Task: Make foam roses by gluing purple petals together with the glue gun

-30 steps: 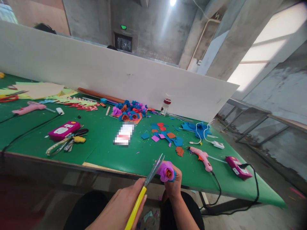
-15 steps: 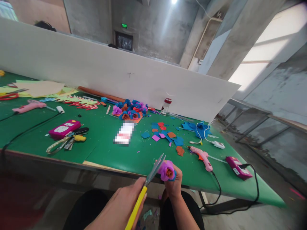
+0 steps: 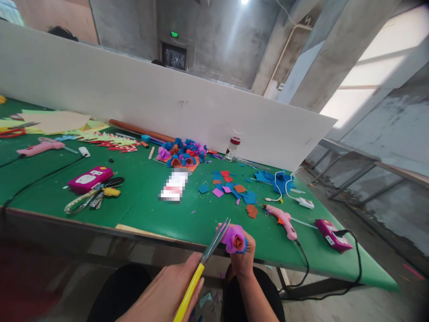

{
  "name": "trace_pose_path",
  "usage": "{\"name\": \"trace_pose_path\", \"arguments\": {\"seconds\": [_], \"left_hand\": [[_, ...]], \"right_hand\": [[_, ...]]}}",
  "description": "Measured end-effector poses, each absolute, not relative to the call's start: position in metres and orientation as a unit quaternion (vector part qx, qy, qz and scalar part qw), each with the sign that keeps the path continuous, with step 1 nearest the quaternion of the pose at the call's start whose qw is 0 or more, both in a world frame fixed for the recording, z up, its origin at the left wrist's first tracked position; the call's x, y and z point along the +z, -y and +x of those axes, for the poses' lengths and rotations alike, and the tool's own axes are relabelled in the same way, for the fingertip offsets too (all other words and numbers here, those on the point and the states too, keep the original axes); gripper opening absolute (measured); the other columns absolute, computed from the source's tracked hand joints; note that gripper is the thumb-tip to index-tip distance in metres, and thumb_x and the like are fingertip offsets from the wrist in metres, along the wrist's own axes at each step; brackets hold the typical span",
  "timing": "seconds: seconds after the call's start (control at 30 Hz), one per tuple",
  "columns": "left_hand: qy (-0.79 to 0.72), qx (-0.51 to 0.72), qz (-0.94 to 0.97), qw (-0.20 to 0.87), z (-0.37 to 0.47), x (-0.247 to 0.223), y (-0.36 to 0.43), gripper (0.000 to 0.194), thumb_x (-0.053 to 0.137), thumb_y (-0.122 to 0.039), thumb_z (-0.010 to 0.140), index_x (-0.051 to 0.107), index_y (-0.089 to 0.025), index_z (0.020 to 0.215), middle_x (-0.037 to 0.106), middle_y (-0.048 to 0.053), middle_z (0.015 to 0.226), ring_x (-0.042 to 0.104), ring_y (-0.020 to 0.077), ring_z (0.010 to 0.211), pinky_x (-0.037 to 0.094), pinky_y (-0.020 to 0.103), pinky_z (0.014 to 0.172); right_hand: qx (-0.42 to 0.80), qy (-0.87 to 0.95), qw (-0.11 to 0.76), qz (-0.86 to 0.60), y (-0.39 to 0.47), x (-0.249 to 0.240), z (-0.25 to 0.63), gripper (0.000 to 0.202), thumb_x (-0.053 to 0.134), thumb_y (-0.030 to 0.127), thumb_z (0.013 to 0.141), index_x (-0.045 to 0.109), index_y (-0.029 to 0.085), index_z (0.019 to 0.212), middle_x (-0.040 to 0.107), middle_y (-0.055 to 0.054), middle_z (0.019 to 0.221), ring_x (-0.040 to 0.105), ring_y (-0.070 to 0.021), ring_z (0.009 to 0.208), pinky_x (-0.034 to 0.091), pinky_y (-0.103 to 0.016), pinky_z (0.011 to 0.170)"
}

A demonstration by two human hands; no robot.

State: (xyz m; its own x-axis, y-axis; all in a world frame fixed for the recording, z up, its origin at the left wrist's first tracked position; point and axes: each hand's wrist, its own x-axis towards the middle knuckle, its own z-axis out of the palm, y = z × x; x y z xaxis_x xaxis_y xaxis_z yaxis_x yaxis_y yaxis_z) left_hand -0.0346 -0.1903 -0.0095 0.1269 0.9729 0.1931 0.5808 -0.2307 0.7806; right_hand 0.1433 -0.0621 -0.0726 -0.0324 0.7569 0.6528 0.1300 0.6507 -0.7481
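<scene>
My left hand (image 3: pixel 169 284) is closed around the yellow handle of a pair of scissors (image 3: pixel 191 288). Their metal blades point up and away, almost together, against the left edge of a paper flower (image 3: pixel 233 238). That flower has purple outer petals, an orange-brown rolled centre and some blue beneath. From behind and below, my right hand (image 3: pixel 246 259) grips it at the table's front edge; the fingers are partly hidden by the petals. Beyond the hands lie cut paper pieces (image 3: pixel 240 188) in blue, orange, red and purple.
Finished paper flowers (image 3: pixel 184 152) are heaped near the white partition (image 3: pixel 208 112). At right a pink glue gun (image 3: pixel 283 220) is wired to a magenta power box (image 3: pixel 333 235). A glass jar (image 3: pixel 232 150) stands at the back. Keys (image 3: pixel 97 197) and another magenta box (image 3: pixel 90 180) lie left.
The scissor blades have closed a little at the purple petal and their tips sit slightly lower. The flower has barely shifted.
</scene>
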Motion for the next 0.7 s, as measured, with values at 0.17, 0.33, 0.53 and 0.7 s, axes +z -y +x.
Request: {"name": "trace_pose_path", "arguments": {"seconds": [0.17,0.33,0.53,0.7], "left_hand": [[-0.562,0.288,0.685,0.365,-0.033,0.008,0.184,0.02,0.051,-0.038,0.084,0.059,-0.024,0.096,0.057,-0.002,0.055,0.054,0.0148,0.047,0.039,0.022,0.05],[-0.555,0.268,0.676,0.403,-0.033,0.009,0.181,0.017,0.058,-0.034,0.079,0.059,-0.026,0.093,0.056,-0.006,0.048,0.053,0.0142,0.041,0.036,0.021,0.045],[-0.555,0.261,0.66,0.434,-0.033,0.013,0.182,0.019,0.051,-0.037,0.084,0.06,-0.025,0.096,0.058,-0.005,0.048,0.055,0.0141,0.043,0.035,0.02,0.043],[-0.563,0.26,0.647,0.444,-0.031,0.016,0.181,0.02,0.05,-0.039,0.084,0.06,-0.024,0.095,0.057,-0.004,0.048,0.053,0.0137,0.042,0.033,0.021,0.042]], "right_hand": [[0.267,0.672,0.61,-0.324,0.061,-0.076,0.145,0.02,0.056,0.014,0.077,0.075,0.019,0.08,0.075,-0.005,0.08,0.071,-0.0199,0.071,0.056,-0.027,0.066],[0.279,0.668,0.606,-0.331,0.061,-0.081,0.146,0.019,0.057,0.017,0.078,0.075,0.019,0.082,0.075,-0.006,0.08,0.071,-0.0206,0.072,0.057,-0.029,0.067],[0.283,0.667,0.598,-0.342,0.062,-0.08,0.146,0.019,0.056,0.021,0.079,0.075,0.019,0.079,0.075,-0.006,0.08,0.071,-0.0214,0.073,0.058,-0.031,0.069],[0.284,0.666,0.598,-0.344,0.062,-0.08,0.146,0.018,0.057,0.021,0.078,0.075,0.019,0.081,0.075,-0.006,0.08,0.071,-0.0217,0.073,0.058,-0.03,0.067]]}}
